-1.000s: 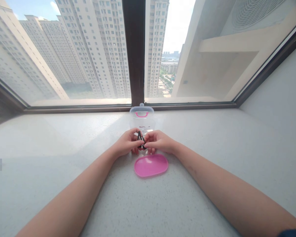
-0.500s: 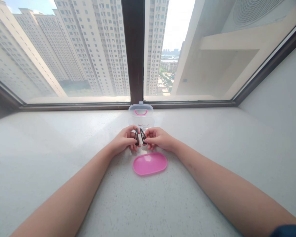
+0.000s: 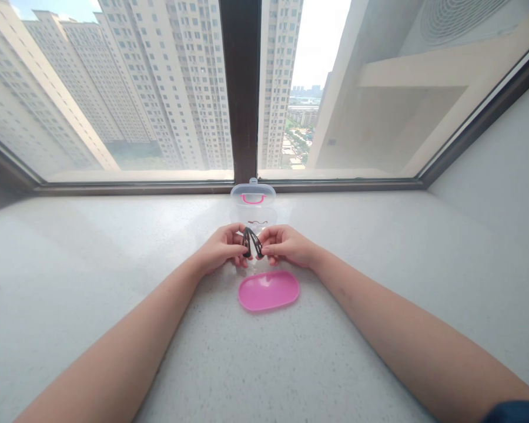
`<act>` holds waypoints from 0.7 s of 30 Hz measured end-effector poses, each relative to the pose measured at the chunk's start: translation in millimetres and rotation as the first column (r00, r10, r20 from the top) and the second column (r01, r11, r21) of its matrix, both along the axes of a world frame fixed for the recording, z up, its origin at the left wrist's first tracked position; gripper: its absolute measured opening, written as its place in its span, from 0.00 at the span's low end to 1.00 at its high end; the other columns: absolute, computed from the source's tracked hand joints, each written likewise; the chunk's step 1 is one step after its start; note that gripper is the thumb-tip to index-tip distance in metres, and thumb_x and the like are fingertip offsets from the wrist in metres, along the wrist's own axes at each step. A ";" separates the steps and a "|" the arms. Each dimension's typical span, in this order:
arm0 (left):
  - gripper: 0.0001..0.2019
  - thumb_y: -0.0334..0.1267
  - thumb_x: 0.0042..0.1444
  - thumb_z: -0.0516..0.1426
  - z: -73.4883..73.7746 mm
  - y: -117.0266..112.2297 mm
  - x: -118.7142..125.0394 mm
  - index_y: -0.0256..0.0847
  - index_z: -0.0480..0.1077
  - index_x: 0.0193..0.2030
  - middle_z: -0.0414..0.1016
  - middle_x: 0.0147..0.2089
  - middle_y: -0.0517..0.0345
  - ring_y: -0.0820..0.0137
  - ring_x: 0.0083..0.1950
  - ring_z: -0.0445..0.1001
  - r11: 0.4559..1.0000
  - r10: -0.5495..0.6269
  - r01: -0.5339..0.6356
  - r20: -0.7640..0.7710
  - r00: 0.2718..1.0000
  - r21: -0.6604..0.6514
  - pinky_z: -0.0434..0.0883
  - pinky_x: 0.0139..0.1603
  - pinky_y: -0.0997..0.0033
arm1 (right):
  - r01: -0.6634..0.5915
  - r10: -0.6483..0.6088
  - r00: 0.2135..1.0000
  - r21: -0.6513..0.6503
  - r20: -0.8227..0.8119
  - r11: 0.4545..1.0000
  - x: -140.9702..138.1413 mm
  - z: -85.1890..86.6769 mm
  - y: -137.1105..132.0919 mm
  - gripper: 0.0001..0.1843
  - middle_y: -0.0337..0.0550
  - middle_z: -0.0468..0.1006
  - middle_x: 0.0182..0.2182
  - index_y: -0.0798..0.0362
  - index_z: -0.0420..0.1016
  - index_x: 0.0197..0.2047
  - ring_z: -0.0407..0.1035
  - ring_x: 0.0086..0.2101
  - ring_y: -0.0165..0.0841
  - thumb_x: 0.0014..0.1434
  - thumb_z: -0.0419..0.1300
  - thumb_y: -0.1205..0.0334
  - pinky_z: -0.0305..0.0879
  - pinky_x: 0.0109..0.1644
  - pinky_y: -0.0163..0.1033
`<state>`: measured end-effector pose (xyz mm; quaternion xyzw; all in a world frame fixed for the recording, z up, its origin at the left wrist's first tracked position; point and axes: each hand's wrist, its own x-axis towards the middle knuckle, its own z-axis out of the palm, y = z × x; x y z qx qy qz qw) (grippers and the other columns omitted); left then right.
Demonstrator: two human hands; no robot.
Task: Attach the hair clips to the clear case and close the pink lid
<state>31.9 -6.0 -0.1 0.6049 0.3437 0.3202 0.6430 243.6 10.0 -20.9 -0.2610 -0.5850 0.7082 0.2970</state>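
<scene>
My left hand pinches a black snap hair clip between thumb and fingers. A second black hair clip is gripped the same way by my right hand. The clips' narrow top ends come together, touching or nearly so, while their wide lower ends stand apart. Just in front of the hands lies a shallow pink oval tray on the white speckled sill. Behind the hands is a clear plastic case with its lid raised and a pink handle; the hands partly hide its lower part.
The pale stone sill stretches to both sides. A dark window frame runs along its back edge, with a thick upright post in the middle. A white wall rises on the right.
The top ends of the two hair clips have come closer together, and the clips now lean toward each other. Both hands keep their grip; the tray and case have not moved on the sill.
</scene>
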 end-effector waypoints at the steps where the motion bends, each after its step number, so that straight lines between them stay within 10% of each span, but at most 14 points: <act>1: 0.14 0.33 0.46 0.62 -0.9 0.5 -0.3 0.35 0.64 0.38 0.77 0.29 0.52 0.71 0.23 0.75 1.000 -0.002 0.002 -0.004 1.000 0.002 0.69 0.21 0.77 | -0.010 0.010 1.000 -0.010 -0.017 1.000 1.0 -0.7 0.8 0.18 0.43 0.80 0.28 0.58 0.71 0.39 0.71 0.20 0.25 0.46 0.70 0.62 0.66 0.21 0.28; 21: 0.10 0.34 0.47 0.63 -2.0 0.7 -0.9 0.32 0.68 0.34 0.78 0.30 0.49 0.71 0.24 0.76 1.000 -0.008 0.008 -0.017 1.000 0.003 0.70 0.23 0.77 | -0.022 0.017 0.996 -0.058 -0.088 0.998 7.5 -3.1 3.9 0.19 0.40 0.78 0.23 0.58 0.73 0.38 0.67 0.18 0.23 0.44 0.71 0.62 0.61 0.20 0.27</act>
